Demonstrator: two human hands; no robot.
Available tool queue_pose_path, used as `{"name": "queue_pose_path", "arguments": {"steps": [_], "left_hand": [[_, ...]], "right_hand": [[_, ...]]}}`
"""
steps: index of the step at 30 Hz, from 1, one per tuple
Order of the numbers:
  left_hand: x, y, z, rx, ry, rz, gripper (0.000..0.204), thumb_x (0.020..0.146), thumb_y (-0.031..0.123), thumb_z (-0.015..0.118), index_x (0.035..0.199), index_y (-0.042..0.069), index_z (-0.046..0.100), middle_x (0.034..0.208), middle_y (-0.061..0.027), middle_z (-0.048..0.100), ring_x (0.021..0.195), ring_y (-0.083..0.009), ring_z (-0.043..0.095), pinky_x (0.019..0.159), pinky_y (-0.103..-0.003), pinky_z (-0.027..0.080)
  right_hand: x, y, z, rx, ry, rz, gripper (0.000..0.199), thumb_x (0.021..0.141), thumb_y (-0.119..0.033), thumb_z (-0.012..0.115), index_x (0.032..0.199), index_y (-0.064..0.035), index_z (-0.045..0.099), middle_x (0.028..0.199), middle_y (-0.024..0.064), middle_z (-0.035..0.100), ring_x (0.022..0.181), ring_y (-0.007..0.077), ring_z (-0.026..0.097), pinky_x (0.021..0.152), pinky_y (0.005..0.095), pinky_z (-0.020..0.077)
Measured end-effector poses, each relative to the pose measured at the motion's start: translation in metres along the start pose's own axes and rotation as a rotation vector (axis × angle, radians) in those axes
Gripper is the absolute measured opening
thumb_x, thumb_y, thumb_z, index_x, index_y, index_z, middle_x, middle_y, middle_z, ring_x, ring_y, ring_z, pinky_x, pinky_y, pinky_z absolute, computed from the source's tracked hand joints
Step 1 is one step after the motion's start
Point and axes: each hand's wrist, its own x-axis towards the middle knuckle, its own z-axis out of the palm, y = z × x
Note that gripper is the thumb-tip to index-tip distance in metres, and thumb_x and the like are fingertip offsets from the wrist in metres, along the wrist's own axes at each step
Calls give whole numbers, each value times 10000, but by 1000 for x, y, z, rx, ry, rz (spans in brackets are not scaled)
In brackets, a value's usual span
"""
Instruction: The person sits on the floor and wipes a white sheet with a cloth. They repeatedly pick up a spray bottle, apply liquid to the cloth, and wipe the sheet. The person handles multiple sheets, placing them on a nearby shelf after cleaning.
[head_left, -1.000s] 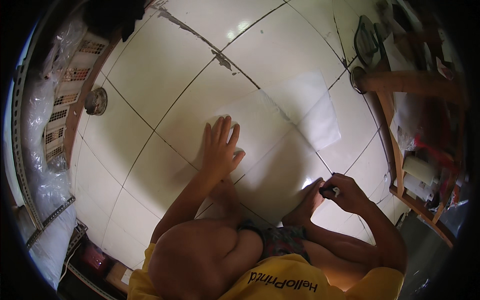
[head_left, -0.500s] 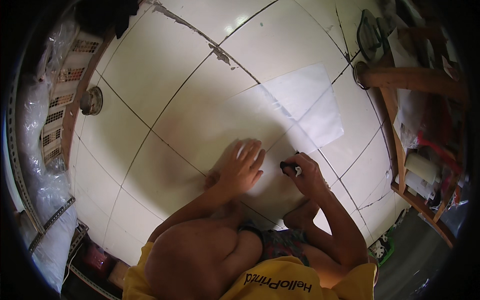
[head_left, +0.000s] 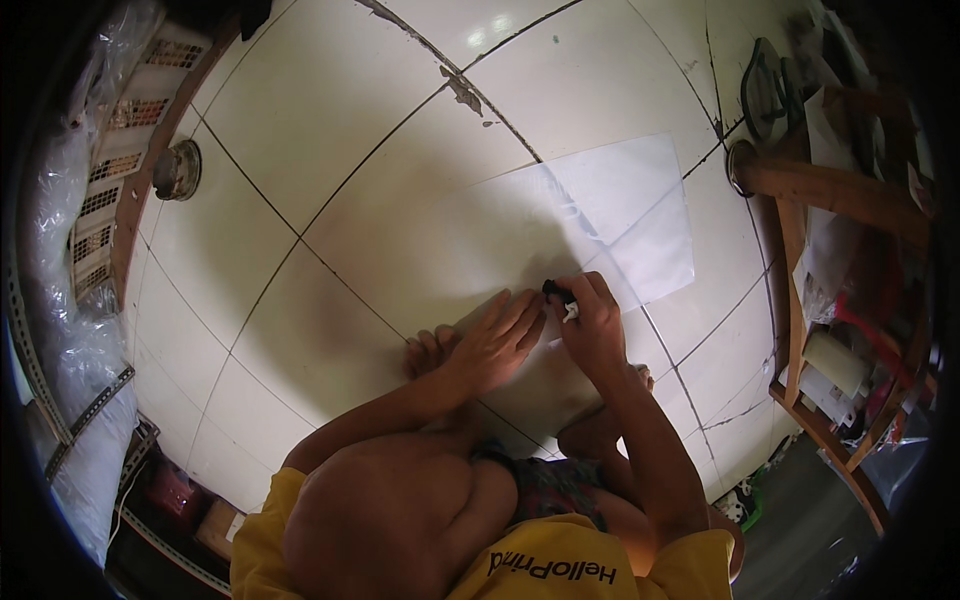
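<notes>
A thin, translucent sheet (head_left: 640,230) lies flat on the white tiled floor, its paler right part showing best. My left hand (head_left: 497,340) rests on the sheet's near edge, fingers stretched out and close together, holding nothing. Just right of its fingertips, my right hand (head_left: 592,325) is closed around a small black object (head_left: 557,291) with a white bit beside it. The exact kind of this object does not show. Its tip is down at the sheet, almost touching my left fingers. My bare toes (head_left: 432,350) poke out left of the left hand.
White baskets (head_left: 137,112) and clear plastic wrapping (head_left: 70,240) line a rack at the left, near a round metal foot (head_left: 178,170). A wooden shelf frame (head_left: 830,185) stands at the right, loaded with packages and a white roll (head_left: 836,364). A dark sandal (head_left: 765,90) lies behind it.
My right hand has moved left and slightly up with the black object, now beside my left hand. The left hand has shifted slightly and its fingers have come closer together.
</notes>
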Motion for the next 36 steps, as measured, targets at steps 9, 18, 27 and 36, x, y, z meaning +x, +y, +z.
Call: {"name": "queue_pose_path", "arguments": {"steps": [9,18,27,36], "left_hand": [[-4,1,6,10,-89,14,541,880,404,671,1321,96,615,1481,-138,483,1452,-322,347,1217,-535,220],[-8,3,14,65,-145,-9,500,897,459,632,1306,172,632,1438,-56,517,1446,-283,348,1251,-513,136],[-6,2,6,56,-163,-20,596,901,456,630,1397,133,562,1548,-57,436,1503,-264,258,1255,-484,139],[-5,0,4,10,-168,-34,598,915,453,613,1408,122,542,1555,-82,428,1498,-263,284,1256,-486,134]], "right_hand": [[18,0,18,-47,-19,-15,330,788,64,674,1096,-54,662,1033,141,640,909,358,668,754,435,559],[33,7,37,-147,-112,-70,425,686,111,619,1073,-57,669,1032,124,613,929,341,655,792,450,548],[98,-3,47,-245,1,-178,379,680,112,647,1022,-51,654,981,137,599,873,365,650,740,459,556],[95,-20,23,-193,-47,-62,359,706,94,653,1035,-48,641,983,161,598,852,406,644,725,475,548]]}}
